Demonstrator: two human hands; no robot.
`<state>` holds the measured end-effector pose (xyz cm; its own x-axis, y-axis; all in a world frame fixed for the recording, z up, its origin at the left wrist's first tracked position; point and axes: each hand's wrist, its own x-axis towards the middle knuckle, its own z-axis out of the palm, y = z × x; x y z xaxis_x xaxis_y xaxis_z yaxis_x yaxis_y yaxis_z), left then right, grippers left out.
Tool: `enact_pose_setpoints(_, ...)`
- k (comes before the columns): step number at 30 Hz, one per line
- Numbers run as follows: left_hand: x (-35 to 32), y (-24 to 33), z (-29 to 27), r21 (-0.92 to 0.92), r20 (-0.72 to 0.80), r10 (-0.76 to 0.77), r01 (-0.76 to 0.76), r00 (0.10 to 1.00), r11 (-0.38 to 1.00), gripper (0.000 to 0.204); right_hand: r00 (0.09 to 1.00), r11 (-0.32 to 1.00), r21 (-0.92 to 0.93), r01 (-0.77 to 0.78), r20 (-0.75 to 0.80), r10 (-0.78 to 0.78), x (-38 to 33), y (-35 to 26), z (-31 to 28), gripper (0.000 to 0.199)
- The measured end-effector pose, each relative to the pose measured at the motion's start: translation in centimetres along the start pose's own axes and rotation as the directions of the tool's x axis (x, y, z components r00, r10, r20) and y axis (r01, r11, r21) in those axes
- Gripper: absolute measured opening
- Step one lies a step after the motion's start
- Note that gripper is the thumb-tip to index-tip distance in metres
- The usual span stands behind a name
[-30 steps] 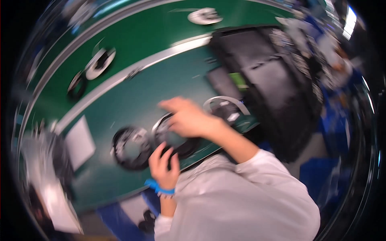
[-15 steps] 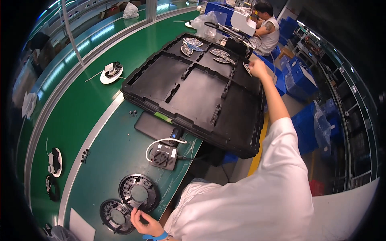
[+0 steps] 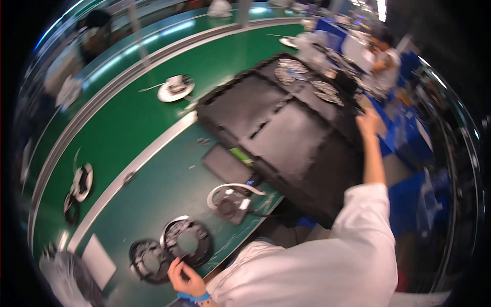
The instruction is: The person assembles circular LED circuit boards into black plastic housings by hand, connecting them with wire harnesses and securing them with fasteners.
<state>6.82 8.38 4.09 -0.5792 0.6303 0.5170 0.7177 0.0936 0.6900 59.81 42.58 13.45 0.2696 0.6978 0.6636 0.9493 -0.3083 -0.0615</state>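
Note:
My right hand point(image 3: 368, 123) is stretched out at the far right edge of a stack of black trays point(image 3: 286, 166), its fingers pinched on a small silvery part point(image 3: 359, 109) that is smeared by motion. Silvery, leaf-shaped parts lie in the tray's far compartments, among them a group point(image 3: 290, 70) at the back and another group point(image 3: 327, 93) nearer my right hand. At the bottom, my left hand point(image 3: 186, 279) has loosely curled fingers with a gap to the thumb. It hovers by two round black ring-shaped housings, a larger one point(image 3: 200, 236) and a smaller one point(image 3: 138, 258); contact is unclear.
A small device with a fan grille point(image 3: 231, 204) and white cable sits beside a black box point(image 3: 225, 165) on the green bench. White round units point(image 3: 175, 89) with wires rest on the green conveyor. A white sheet point(image 3: 98, 262) lies near left. Another person point(image 3: 383, 71) sits far right, near blue crates.
The view has swung, so the bench and trays appear shifted right and blurred. My right hand remains at the tray's far right edge, and my left hand stays by the ring-shaped housings.

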Motion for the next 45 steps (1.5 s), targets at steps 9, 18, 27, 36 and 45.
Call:
enact_pose_setpoints(9, 0.2, 2.4, -0.1, -0.169, -0.004, 0.066, -0.065, 0.998, 0.983, 0.028, 0.745, 0.601, 0.441, 0.667, -0.409, -0.526, -12.2, -15.3, -19.5, 0.016)
enact_pose_setpoints(18, 1.0, 6.4, -2.7, -0.755, 0.578, -0.085, 0.571, 0.812, 0.323, 0.089, 0.417, -0.424, 0.848, 0.319, -0.527, -0.741, -28.6, -28.8, -23.9, 0.016)
enact_pose_setpoints(27, 2.1, 3.2, -5.3, -0.7, 0.706, -0.193, 0.713, 0.682, -0.042, 0.039, 0.363, -0.382, 0.892, 0.243, -0.448, -0.817, -28.6, -32.1, -23.8, 0.033)
enact_pose_setpoints(36, 3.1, 2.9, -4.5, -0.706, 0.693, -0.221, 0.708, 0.687, -0.011, 0.045, 0.26, -0.318, 0.904, 0.287, -0.393, -0.882, -26.7, -33.7, -21.1, 0.033)
enact_pose_setpoints(45, -0.5, 2.3, -1.3, -0.156, 0.043, -0.002, 0.008, 0.999, 0.988, 0.032, 0.384, 0.029, 0.941, 0.336, -0.109, -0.917, -26.9, -36.7, -15.1, 0.027)
